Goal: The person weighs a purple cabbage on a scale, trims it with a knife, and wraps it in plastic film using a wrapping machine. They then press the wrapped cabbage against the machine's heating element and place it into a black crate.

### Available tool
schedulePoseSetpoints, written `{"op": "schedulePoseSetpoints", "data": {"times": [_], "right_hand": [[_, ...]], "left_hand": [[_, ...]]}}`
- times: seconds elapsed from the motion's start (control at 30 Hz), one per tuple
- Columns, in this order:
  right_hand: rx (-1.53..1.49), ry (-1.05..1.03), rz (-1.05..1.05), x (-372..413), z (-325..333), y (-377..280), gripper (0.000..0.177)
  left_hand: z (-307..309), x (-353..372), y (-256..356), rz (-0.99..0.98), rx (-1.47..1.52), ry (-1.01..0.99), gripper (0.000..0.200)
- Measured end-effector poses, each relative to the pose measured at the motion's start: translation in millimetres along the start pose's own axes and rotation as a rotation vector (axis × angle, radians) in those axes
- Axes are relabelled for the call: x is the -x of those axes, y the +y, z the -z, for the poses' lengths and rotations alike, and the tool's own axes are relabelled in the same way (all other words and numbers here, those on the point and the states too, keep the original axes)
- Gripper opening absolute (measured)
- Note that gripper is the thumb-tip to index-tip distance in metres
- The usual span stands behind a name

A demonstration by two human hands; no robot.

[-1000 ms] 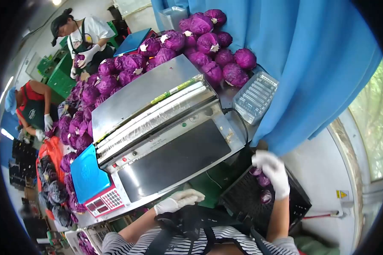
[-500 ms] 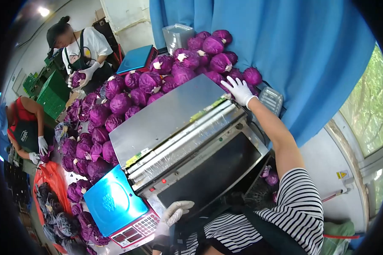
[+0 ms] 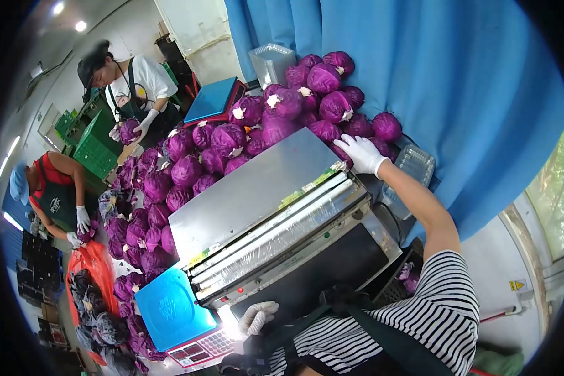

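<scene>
My right hand (image 3: 363, 155), in a white glove, reaches past the far right corner of the wrapping machine. Its fingers are bent over a red cabbage (image 3: 342, 155) at the pile's edge; the palm side is hidden. Low in the view, my left hand (image 3: 258, 317), gloved too, is loosely curled with nothing visible in it. It hovers by the machine's dark front, to the right of a scale (image 3: 174, 308) with a blue plate and a keypad. The film wrapping machine (image 3: 257, 194) has a bare steel top and a roll of clear film (image 3: 276, 229) along its near side.
Red cabbages (image 3: 227, 139) are heaped behind and left of the machine. Clear plastic trays (image 3: 272, 64) stand at the back, others (image 3: 413, 169) at right by the blue curtain (image 3: 445, 94). A second scale (image 3: 212, 100) sits behind. Two gloved co-workers handle cabbages at left.
My right hand's spread fingers have drawn together and bent over the cabbage. My left hand has shifted slightly and stays curled. The view has moved, so the scene sits lower and further right.
</scene>
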State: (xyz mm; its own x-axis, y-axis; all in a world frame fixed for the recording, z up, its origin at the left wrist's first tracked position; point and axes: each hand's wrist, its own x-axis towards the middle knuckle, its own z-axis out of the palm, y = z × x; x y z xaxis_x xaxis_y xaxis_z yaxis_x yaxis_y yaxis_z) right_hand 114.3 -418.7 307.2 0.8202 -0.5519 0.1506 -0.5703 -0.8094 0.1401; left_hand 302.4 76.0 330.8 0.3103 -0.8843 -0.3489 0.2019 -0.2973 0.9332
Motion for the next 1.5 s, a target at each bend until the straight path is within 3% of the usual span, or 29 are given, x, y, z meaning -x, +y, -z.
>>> {"op": "schedulePoseSetpoints", "data": {"times": [0.23,0.3,0.43,0.5,0.57,0.67,0.7,0.77,0.9,0.97,1.03,1.17,1.2,1.3,1.37,1.47,1.5], "right_hand": [[-0.084,0.017,0.03,-0.9,18.2,3.9,0.097],[0.02,0.03,0.104,-4.0,34.9,5.7,0.097],[0.099,0.272,0.055,-4.9,69.7,25.6,0.096],[-0.006,0.335,-0.052,-1.9,85.9,30.0,0.098],[-0.143,0.346,-0.107,6.6,102.0,23.9,0.095],[-0.736,0.517,-0.132,8.2,102.1,6.3,0.088],[-0.742,0.502,-0.1,6.3,104.6,-6.7,0.088],[-1.403,0.402,-0.059,3.0,110.2,-42.7,0.089],[-1.697,0.224,0.194,-16.1,126.9,-127.6,0.091],[-1.698,0.106,0.289,-23.9,140.6,-179.8,0.096],[-1.685,0.003,0.437,-33.1,146.5,-234.7,0.098],[-1.482,-0.145,0.729,-42.3,159.0,-344.8,0.097],[-1.508,-0.203,0.755,-43.1,160.4,-372.3,0.097],[-1.425,-0.323,0.83,-59.1,139.0,-437.3,0.104],[-1.298,-0.359,0.884,-65.6,130.5,-471.9,0.106],[-1.057,-0.328,0.975,-73.1,122.2,-503.2,0.105],[-0.919,-0.298,1.011,-74.5,116.3,-511.4,0.105]], "left_hand": [[-15.6,-3.4,8.9,0.063,0.009,0.064,0.043],[-11.0,-2.8,9.1,0.074,-0.036,-0.007,0.044],[-8.0,-3.1,2.6,0.083,-0.039,-0.01,0.044],[-12.2,-5.7,0.9,0.056,0.001,0.078,0.045],[-10.5,-8.6,1.3,0.039,0.013,0.062,0.044],[-10.6,-7.8,7.0,-0.046,-0.041,-0.008,0.039],[-12.2,-6.3,16.1,-0.041,-0.054,-0.002,0.037],[-11.6,-4.8,28.3,-0.104,-0.055,0.05,0.035],[7.9,-4.5,42.5,-0.195,-0.031,0.308,0.035],[14.7,-10.5,56.7,-0.354,-0.012,0.511,0.048],[34.2,-18.0,61.1,-0.539,0.014,0.559,0.066],[52.4,-9.6,74.9,-0.702,0.006,0.695,0.092],[67.9,-12.3,55.7,-0.699,-0.115,0.885,0.095],[103.3,11.8,39.2,-0.666,-0.064,1.062,0.093],[124.1,22.3,24.6,-0.682,0.032,1.08,0.091],[151.4,28.3,-3.5,-0.617,-0.089,1.226,0.094],[155.5,31.0,-10.3,-0.596,-0.327,1.315,0.095]]}}
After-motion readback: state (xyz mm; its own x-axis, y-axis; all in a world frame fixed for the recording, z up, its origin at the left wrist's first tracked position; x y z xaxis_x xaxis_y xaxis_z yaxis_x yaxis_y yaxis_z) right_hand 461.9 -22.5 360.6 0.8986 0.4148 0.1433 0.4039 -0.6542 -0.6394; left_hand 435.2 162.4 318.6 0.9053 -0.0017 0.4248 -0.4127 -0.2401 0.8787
